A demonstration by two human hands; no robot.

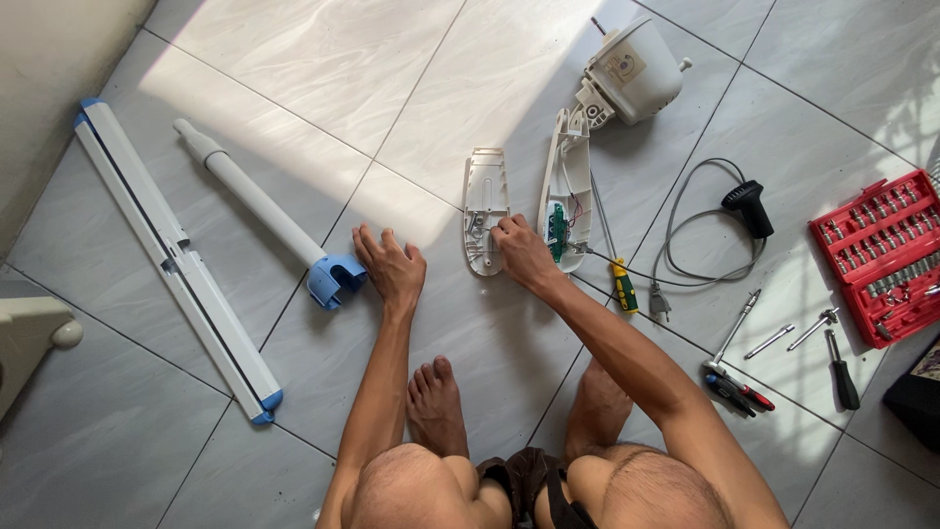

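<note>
Closest to you, your bare knees and one foot rest on the pale grey tiled floor (117, 431). Your left hand (392, 266) lies palm down on the tile, fingers spread and gripping nothing, its fingertips just beside the blue plastic socket (336, 278) at the end of a long white plastic tube (250, 196).

Your right hand (522, 253) reaches forward with its fingers pinched together on the lower part of the narrow white plastic cover panel (486, 211), which lies flat on the floor with its inner side up. What, if anything, the fingertips pinch is too small to tell.

Just right of that hand lies the matching white housing shell (568, 186) with a green circuit board (557, 233) and thin wires inside, and a yellow-and-green-handled screwdriver (622, 282) near your forearm. Farther right lie a grey power cable with a black plug (720, 220), several loose metal and dark-handled hand tools (774, 358), and an open red case of sockets and bits (881, 255).

At the left lies a long flat white bar with blue end caps (171, 257). Farthest off, a rounded white motor housing (634, 71) joins the shell's top end.
</note>
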